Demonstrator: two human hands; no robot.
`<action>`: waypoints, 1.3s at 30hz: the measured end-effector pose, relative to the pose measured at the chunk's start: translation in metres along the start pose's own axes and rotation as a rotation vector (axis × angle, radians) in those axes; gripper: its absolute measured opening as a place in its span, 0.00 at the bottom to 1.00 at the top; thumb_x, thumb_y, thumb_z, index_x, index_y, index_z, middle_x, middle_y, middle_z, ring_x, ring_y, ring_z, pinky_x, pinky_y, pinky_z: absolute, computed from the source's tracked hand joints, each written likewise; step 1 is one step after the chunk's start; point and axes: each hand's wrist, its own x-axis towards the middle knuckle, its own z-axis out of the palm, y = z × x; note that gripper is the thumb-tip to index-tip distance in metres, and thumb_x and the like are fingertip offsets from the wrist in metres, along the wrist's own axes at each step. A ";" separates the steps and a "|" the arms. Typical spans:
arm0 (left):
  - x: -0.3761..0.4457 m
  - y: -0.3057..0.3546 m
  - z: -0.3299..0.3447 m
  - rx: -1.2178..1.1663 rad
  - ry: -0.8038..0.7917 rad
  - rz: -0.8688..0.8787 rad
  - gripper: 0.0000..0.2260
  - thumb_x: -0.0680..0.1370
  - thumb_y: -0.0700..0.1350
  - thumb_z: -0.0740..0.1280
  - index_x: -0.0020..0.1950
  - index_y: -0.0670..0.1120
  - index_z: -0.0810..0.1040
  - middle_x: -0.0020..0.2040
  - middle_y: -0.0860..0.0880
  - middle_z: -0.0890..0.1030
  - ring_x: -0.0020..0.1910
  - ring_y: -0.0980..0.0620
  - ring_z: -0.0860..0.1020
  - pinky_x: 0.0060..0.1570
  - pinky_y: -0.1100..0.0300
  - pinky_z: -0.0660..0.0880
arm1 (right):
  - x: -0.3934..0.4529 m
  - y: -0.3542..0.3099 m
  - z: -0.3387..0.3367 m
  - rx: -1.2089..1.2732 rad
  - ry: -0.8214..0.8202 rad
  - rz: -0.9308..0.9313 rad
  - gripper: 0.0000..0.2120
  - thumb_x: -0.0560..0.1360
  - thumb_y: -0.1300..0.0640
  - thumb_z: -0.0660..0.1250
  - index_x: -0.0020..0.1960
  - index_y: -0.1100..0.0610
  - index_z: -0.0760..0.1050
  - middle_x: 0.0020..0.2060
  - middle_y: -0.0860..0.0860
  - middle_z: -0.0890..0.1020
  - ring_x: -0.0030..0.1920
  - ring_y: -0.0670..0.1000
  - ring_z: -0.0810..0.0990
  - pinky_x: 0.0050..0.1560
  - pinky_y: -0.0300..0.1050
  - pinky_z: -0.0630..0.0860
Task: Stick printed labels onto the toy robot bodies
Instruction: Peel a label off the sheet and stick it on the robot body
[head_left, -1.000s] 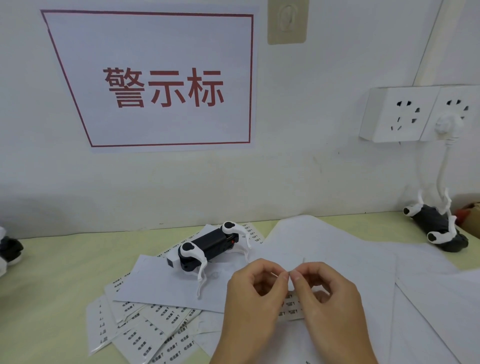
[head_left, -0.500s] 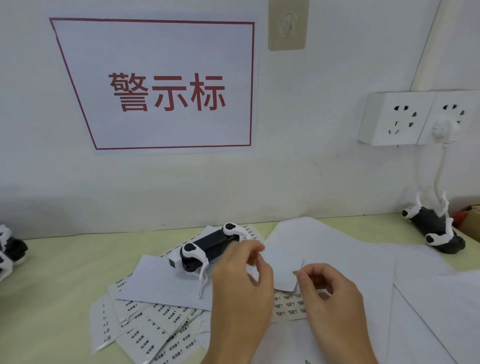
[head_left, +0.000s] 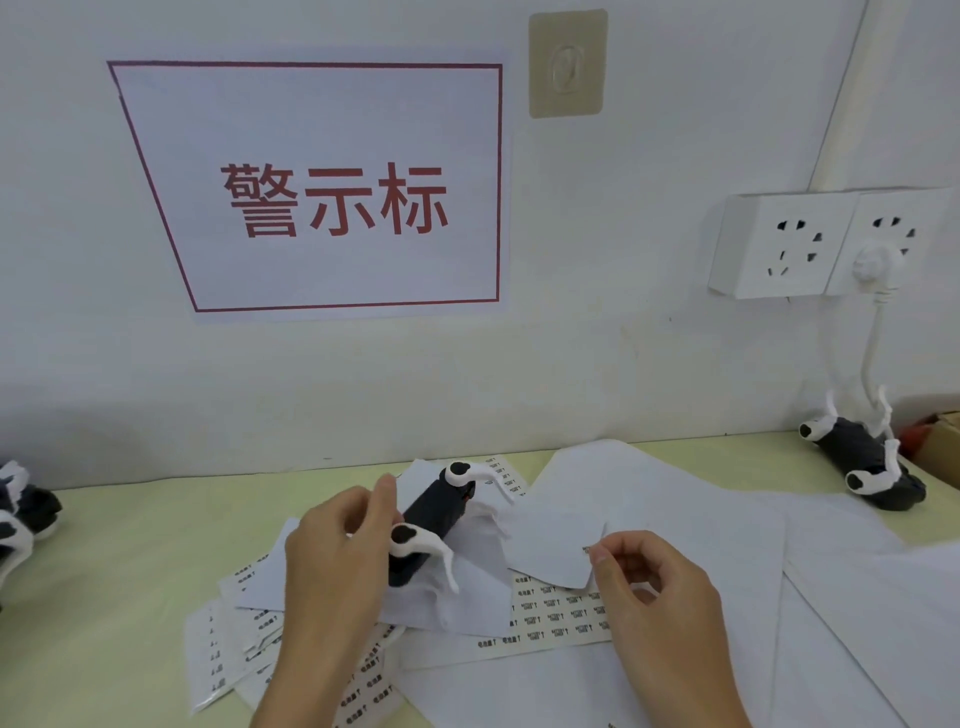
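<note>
While your left hand (head_left: 337, 561) grips the toy robot (head_left: 434, 519), long axis toward the tabletop's back edge, your right hand (head_left: 654, 587) pinches the label (head_left: 589, 550) just right of it.

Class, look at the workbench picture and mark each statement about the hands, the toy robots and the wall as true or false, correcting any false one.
1. The left hand grips the toy robot in the middle. True.
2. The right hand is empty. False: it pinches a small label.
3. Both wall sockets are free. False: a white plug sits in the right socket.
4. Another toy robot lies at the far right of the table. True.
5. The wall sign has blue lettering. False: red.
</note>
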 end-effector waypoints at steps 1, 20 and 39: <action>0.000 0.001 0.001 0.011 -0.008 -0.025 0.20 0.79 0.53 0.65 0.36 0.39 0.77 0.29 0.54 0.78 0.28 0.56 0.70 0.33 0.58 0.64 | 0.000 0.000 0.000 -0.001 -0.002 0.000 0.11 0.74 0.64 0.72 0.36 0.52 0.80 0.33 0.41 0.82 0.35 0.40 0.78 0.36 0.27 0.71; -0.016 0.004 0.029 -0.156 -0.388 -0.283 0.14 0.74 0.55 0.72 0.36 0.45 0.82 0.31 0.49 0.82 0.29 0.53 0.78 0.36 0.58 0.72 | -0.001 -0.001 0.000 0.009 -0.009 0.001 0.10 0.75 0.63 0.72 0.36 0.52 0.80 0.33 0.42 0.82 0.35 0.40 0.78 0.37 0.27 0.72; -0.036 -0.003 0.054 -0.683 -0.600 -0.230 0.15 0.65 0.52 0.75 0.46 0.43 0.84 0.42 0.41 0.82 0.41 0.47 0.79 0.42 0.55 0.73 | 0.001 0.000 0.000 0.057 0.014 0.033 0.09 0.75 0.61 0.71 0.37 0.52 0.80 0.33 0.42 0.82 0.33 0.42 0.78 0.35 0.30 0.72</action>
